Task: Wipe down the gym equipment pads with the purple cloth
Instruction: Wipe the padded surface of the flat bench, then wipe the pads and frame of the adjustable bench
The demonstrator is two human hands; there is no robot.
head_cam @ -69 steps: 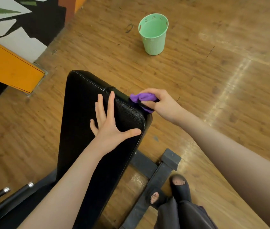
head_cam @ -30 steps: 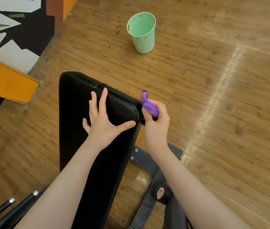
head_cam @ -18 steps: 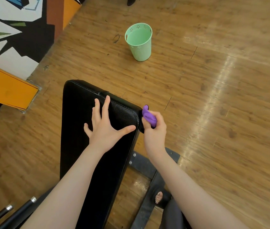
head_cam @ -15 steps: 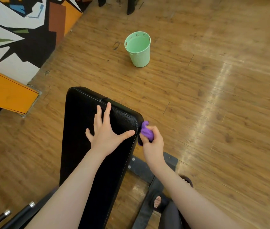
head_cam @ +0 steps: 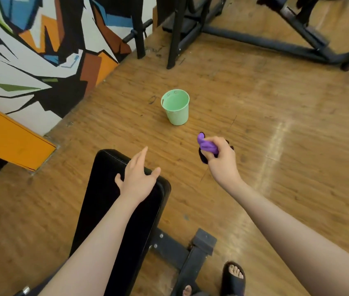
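A black padded bench pad (head_cam: 105, 201) runs from the lower middle up towards the centre of the view. My left hand (head_cam: 136, 180) lies over its far end with the fingers straight and spread. My right hand (head_cam: 219, 159) grips a bunched purple cloth (head_cam: 206, 145) in the air, to the right of the pad and apart from it. A dark bit of fabric shows under the cloth in the same fist.
A mint green plastic bin (head_cam: 176, 110) stands on the wooden floor beyond the pad. Black machine frames (head_cam: 254, 39) cross the far floor. A painted wall (head_cam: 41, 50) and an orange board (head_cam: 5, 137) lie left. The bench's steel base (head_cam: 190, 253) and sandalled feet (head_cam: 233, 278) are below.
My right hand has left the pad's right corner and lifted away to the right with the cloth. The view has tilted up, showing more floor and machines. My left hand stays on the pad.
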